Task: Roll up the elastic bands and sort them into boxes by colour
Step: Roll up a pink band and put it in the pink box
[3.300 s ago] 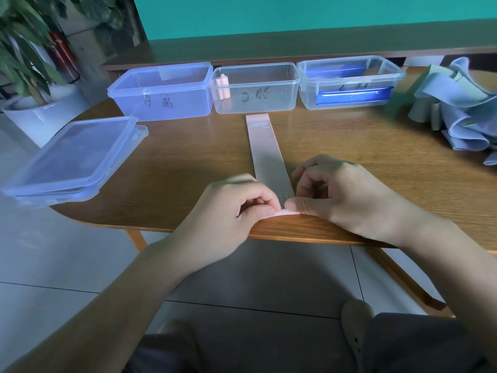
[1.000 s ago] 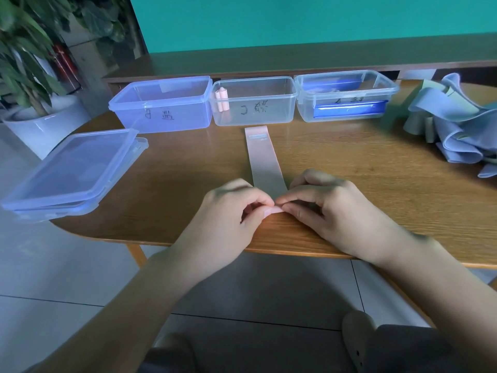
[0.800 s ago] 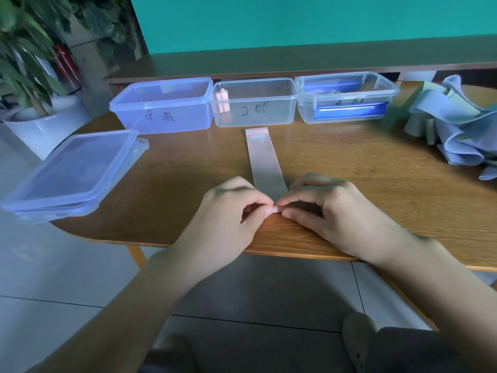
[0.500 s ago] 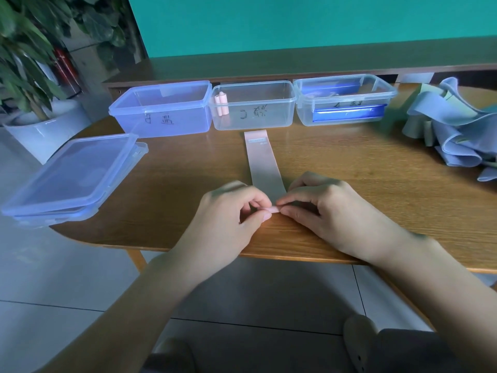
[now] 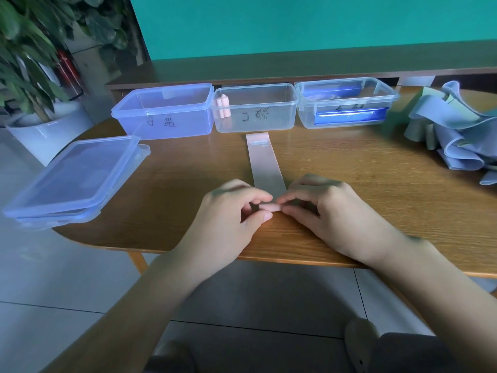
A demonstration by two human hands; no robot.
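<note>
A pink elastic band (image 5: 264, 164) lies flat on the wooden table (image 5: 349, 184), stretching away from me toward the boxes. Its near end is wound into a small tight roll. My left hand (image 5: 231, 214) pinches the left end of that roll and my right hand (image 5: 325, 208) pinches the right end. At the back stand three open boxes in a row: a blue box (image 5: 165, 111), a clear middle box (image 5: 255, 107) with two pink rolls (image 5: 223, 106) in its left corner, and a clear right box (image 5: 347, 102) holding something blue.
Stacked box lids (image 5: 72, 179) overhang the table's left edge. A heap of loose grey-blue and green bands (image 5: 454, 127) lies at the right. A potted plant (image 5: 35, 76) stands on the floor at the left, a wooden bench behind the boxes.
The roll at the near end has grown and moved a little away from me, so the flat length of band is shorter. Both hands have crept forward with it.
</note>
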